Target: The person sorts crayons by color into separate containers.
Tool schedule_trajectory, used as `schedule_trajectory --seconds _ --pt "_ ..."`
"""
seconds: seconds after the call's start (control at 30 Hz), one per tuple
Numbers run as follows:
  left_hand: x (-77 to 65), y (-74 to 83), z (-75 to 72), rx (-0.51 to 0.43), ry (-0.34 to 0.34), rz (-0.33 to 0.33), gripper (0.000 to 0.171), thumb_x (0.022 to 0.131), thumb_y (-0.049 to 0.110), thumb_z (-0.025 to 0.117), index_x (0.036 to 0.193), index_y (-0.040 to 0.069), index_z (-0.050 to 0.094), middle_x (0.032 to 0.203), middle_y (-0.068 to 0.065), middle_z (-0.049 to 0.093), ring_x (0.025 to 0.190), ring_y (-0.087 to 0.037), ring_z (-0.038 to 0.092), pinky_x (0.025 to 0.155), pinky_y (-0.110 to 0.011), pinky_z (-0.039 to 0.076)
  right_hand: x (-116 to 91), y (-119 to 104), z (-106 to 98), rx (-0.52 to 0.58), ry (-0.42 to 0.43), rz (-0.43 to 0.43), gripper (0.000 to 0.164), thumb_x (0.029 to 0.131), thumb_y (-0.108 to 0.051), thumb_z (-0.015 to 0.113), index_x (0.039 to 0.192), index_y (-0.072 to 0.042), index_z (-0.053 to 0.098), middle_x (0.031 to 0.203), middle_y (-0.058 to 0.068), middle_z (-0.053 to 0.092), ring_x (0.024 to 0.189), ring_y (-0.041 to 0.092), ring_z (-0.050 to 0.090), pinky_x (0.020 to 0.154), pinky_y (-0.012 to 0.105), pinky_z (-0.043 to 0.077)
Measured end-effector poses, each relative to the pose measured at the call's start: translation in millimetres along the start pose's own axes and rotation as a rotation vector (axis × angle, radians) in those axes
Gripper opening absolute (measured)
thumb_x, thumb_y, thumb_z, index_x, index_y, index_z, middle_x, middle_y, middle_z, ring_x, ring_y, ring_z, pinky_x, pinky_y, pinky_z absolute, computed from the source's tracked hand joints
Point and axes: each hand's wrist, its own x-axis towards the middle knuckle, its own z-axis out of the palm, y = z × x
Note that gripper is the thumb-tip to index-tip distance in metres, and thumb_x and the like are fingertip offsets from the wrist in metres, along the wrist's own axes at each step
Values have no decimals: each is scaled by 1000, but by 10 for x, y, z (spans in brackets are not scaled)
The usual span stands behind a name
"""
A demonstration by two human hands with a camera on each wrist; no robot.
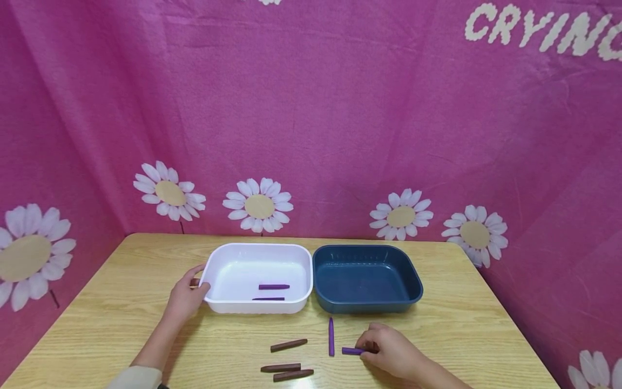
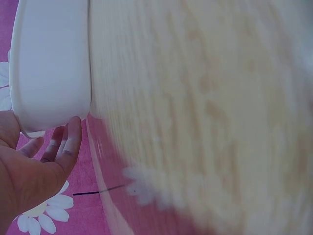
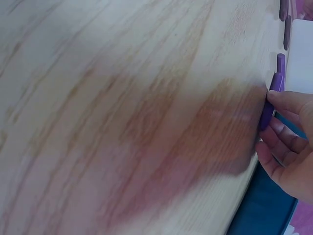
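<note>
1. The right hand (image 1: 393,351) is gripping the held purple crayon (image 1: 351,351), pinching it between thumb and fingertips; the crayon's blunt end is protruding from the grip toward the tabletop's left edge, while the hand is covering its other end from the head camera
2. In the right wrist view, the thumb is pressing one face of this crayon near its middle and a finger is meeting it lower down; whether it is touching the tabletop (image 1: 466,313) cannot be told
3. The loose purple crayon (image 1: 331,336) is lying just beyond the protruding blunt end, apart from it in the head view, its tip pointing toward the tabletop's far edge
4. The left hand (image 1: 187,294) is holding the white tray (image 1: 255,308) at its left end, the thumb hooking over the rim and the fingers bearing on the outer wall
5. Inside the white tray, the upper purple crayon (image 1: 274,287) and the lower purple crayon (image 1: 269,299) are lying roughly parallel, near the tray's front wall
6. The blue tray (image 1: 367,308) is standing just beside the white tray, on the side toward the tabletop's right edge
7. Three brown crayons (image 1: 289,345) are lying in front of the white tray, two of them close together nearer the wearer
</note>
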Motion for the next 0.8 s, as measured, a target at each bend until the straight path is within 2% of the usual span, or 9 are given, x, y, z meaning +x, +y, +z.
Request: schedule_trajectory --seconds 0.1,0.3,0.63,0.8 --pt "-2 -2 5 4 2 6 54 90 9 48 141 -2 33 114 -32 53 93 -33 60 65 -29 59 2 -26 -7 -2 -4 11 6 81 -15 69 87 -15 70 74 -13 50 67 -3 41 57 15 39" --pt "-7 7 6 13 4 -7 54 90 9 48 141 -1 33 116 -32 52 96 -34 59 66 -30 59 44 -100 -73 -12 19 -25 7 81 -13 69 88 -12 70 74 -12 51 66 -3 42 56 14 39" --pt "-15 9 1 15 -1 -5 55 90 9 48 142 0 33 117 -32 51 97 -35 59 67 -30 59 250 -219 -193 -93 71 -117 8 81 -13 70 89 -15 71 71 -10 50 66 0 43 56 13 37" --pt "-13 1 1 17 -1 2 55 90 9 48 142 -1 33 116 -32 52 96 -35 59 66 -30 59 383 -317 -252 -106 67 -99 9 81 -14 70 89 -17 71 72 -11 50 65 0 42 56 13 38"
